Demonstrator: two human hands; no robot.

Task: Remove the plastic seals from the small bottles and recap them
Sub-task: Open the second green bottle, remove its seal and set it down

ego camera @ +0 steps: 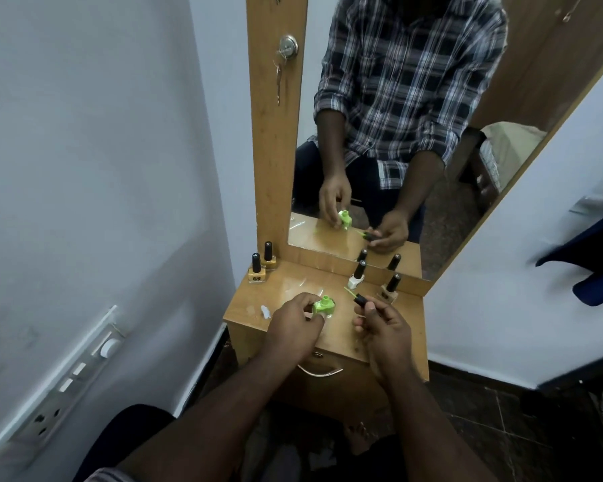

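Item: green bottle (323, 305), small, square-bodied, uncapped, neck up; stands on the wooden dresser top (342, 339) near its middle, in front of the mirror (432, 133)

Holder: left hand (293, 333), fingers closed around the bottle's body from its left and near side, steadying it on the surface; open neck clear above the fingers

Counterpart: black cap (361, 300) with its brush (349, 292) attached, pinched in the closed fingertips of the right hand (383, 328); held in the air just right of the bottle, not touching it

Governing relation: the cap's long axis lies tilted, nearly flat, brush tip pointing up-left toward the far side of the bottle, while the bottle's axis is upright. The neck lies to the left of the brush tip and slightly nearer the person. Judgement: recapping calls for swinging the cap upright, brush down, over the neck; the right hand is the one placed to do it

Seal status: a small white scrap (265, 311) lies on the dresser top left of the left hand; whether it is a removed seal cannot be told

Other stock: two yellow bottles (262, 269) at the far left corner, a white bottle (357, 275) and a beige bottle (390, 289) by the mirror's foot, all capped, well apart from both hands
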